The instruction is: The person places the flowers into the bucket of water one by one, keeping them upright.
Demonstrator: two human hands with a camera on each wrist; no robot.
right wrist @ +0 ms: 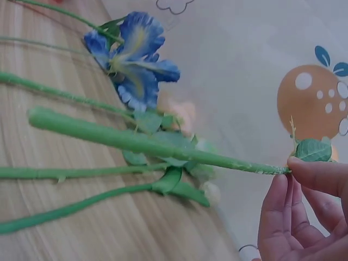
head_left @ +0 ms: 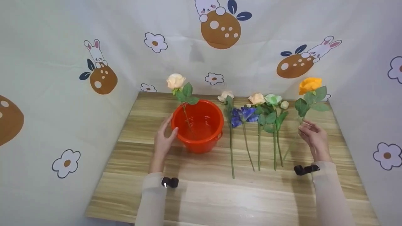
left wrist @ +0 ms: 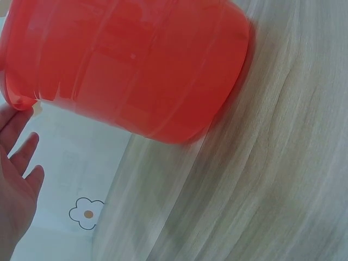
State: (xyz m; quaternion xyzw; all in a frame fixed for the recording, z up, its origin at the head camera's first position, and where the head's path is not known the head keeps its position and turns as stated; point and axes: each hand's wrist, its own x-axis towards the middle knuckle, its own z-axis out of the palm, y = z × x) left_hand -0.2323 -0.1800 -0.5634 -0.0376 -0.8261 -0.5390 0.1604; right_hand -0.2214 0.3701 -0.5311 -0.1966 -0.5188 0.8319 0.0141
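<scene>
A red bucket (head_left: 199,145) stands on the wooden table, and one cream rose (head_left: 176,81) leans in it with its bloom above the back rim. At the bucket's left side is my left hand (head_left: 164,138), fingers spread and fairly straight; in the left wrist view its fingertips (left wrist: 22,115) touch the outside of the rim. My right hand (head_left: 315,138) pinches the stem of a yellow-orange rose (head_left: 310,85) between thumb and fingers, bloom upward. The right wrist view shows the stem (right wrist: 136,142) sticking out past the fingertips, its lower end free.
Between bucket and right hand several flowers lie in a row, stems toward me: a whitish rose (head_left: 225,96), a blue-purple iris (head_left: 244,116), a peach rose (head_left: 257,98), a pale green flower (head_left: 273,99) and a small whitish bud (head_left: 284,104). Patterned cloth (head_left: 182,62) surrounds the wooden table (head_left: 213,201).
</scene>
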